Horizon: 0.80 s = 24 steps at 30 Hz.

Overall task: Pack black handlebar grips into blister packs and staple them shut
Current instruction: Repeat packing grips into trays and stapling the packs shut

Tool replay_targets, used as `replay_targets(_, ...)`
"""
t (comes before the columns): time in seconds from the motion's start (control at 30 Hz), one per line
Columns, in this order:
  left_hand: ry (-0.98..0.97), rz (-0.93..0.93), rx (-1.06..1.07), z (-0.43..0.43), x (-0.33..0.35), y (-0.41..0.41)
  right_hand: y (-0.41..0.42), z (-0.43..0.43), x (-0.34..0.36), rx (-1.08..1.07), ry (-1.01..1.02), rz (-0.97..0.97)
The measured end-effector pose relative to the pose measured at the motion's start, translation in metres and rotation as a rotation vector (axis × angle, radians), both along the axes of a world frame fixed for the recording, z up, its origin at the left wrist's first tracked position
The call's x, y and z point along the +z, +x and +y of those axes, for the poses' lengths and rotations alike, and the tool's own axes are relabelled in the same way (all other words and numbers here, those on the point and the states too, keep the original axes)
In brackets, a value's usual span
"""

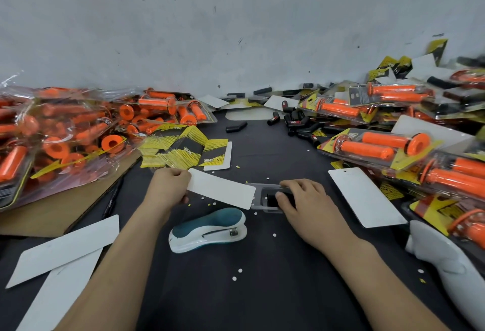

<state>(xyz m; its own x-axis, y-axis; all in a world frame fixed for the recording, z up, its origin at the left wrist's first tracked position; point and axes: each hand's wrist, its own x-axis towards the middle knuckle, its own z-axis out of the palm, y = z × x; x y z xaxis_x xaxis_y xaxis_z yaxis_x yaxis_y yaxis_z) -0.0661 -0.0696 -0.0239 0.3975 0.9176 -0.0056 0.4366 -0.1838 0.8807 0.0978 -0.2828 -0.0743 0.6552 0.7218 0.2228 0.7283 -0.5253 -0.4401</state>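
— Entry one: limbs listed?
— Logged left forearm [123, 246] and right forearm [349, 246], bare along the whole visible length.
— Entry two: extremities?
— Logged left hand [168, 186] and right hand [305, 200], likewise bare, knuckles and fingers uncovered.
— Covering recorded?
— Bare skin only, from frame edge to fingertips.

The dark tabletop [262, 291] carries a teal-and-white stapler [207, 229] near its middle, with a clear blister pack [258, 196] holding a black grip [271, 199] just beyond it. Blank white cards [65, 249] lie at the near-left corner, and another card [367, 196] lies toward the right edge. A cardboard sheet [52, 212] sits under the left heap of packed orange grips [52, 133] (a second heap [380, 147] crowds the right edge). Loose black grips [294, 120] lie near the far edge, and paper dots [240, 270] are scattered about.
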Motion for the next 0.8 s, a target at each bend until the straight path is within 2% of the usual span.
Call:
replay_targets(0.13, 0.0, 0.009, 0.015, 0.0, -0.005, 0.008, 0.001, 0.0, -0.002, 0.009, 0.012, -0.003)
replay_targets(0.53, 0.295, 0.069, 0.048, -0.002, -0.004, 0.012, 0.003, 0.0, -0.003, 0.018, 0.029, 0.013)
replay_targets(0.8, 0.187, 0.114, -0.026, -0.011, -0.003, 0.015, 0.003, 0.0, -0.003, 0.021, 0.031, 0.032)
